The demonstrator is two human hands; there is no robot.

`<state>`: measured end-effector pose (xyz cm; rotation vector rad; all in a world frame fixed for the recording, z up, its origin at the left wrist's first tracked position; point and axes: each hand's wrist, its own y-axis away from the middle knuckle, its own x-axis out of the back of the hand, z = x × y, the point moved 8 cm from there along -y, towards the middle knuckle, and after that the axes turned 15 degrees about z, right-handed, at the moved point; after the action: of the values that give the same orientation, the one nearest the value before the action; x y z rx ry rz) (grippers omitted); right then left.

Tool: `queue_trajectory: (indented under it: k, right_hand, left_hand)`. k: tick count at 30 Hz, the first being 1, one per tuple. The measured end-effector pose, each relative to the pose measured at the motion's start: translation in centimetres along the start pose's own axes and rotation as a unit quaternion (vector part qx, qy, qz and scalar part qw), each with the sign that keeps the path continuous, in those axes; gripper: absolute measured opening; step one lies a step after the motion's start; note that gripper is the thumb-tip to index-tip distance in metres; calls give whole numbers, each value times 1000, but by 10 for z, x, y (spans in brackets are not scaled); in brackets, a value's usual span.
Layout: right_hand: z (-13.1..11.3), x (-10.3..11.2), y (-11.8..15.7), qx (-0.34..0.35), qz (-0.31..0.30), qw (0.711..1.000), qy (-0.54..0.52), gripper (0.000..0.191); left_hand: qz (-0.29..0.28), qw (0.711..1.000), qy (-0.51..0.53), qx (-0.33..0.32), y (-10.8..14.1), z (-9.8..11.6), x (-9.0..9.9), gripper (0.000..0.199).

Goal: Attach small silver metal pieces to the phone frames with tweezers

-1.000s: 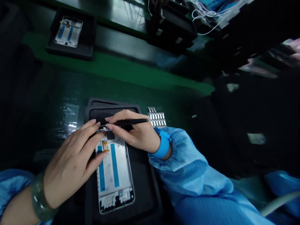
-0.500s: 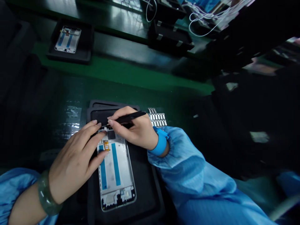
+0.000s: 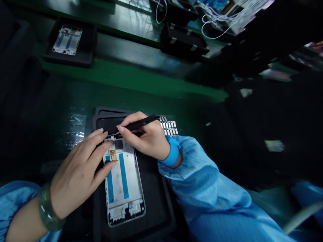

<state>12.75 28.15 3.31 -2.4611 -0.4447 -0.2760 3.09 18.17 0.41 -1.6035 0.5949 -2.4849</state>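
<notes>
Evidently the right hand (image 3: 143, 137) pinches black tweezers (image 3: 141, 123) between thumb and fingers, pen-fashion, for fine control, tips lowered to the top end of a white phone frame (image 3: 123, 188); whether they hold anything cannot be told. The left hand (image 3: 77, 173), fingers spread, rests its fingertips on that end, apparently steadying the frame in its black tray (image 3: 156, 201). A sheet of small metal pieces (image 3: 169, 127) lies just beyond, within reach.
</notes>
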Motion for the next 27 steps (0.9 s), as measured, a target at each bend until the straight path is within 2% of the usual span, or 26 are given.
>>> queue_trajectory:
  k: [10, 15, 18, 20, 23, 25, 27]
  right_hand:
    - [-10, -5, 2, 78, -22, 995, 64, 3]
    - [-21, -17, 11, 118, -65, 978, 159, 6]
    - [-19, -13, 11, 98, -39, 981, 162, 6]
    - [-13, -6, 8, 58, -9, 991, 119, 4]
    - [-1, 1, 4, -6, 1, 999, 43, 6]
    - [0, 2, 3, -14, 1, 1000, 18, 8]
    - [-3, 1, 3, 8, -5, 1000, 17, 7]
  left_hand:
    - [1, 1000, -3, -13, 0, -1, -1, 39]
    - [-1, 1000, -7, -11, 1, -3, -2, 43]
    - [-2, 1000, -9, -13, 1, -3, -2, 44]
    - [3, 1000, -8, -19, 1, -1, -1, 42]
    - [8, 1000, -7, -18, 1, -1, 0, 40]
    - [8, 1000, -6, -14, 1, -1, 0, 40]
    - [4, 1000, -6, -12, 1, -2, -1, 40]
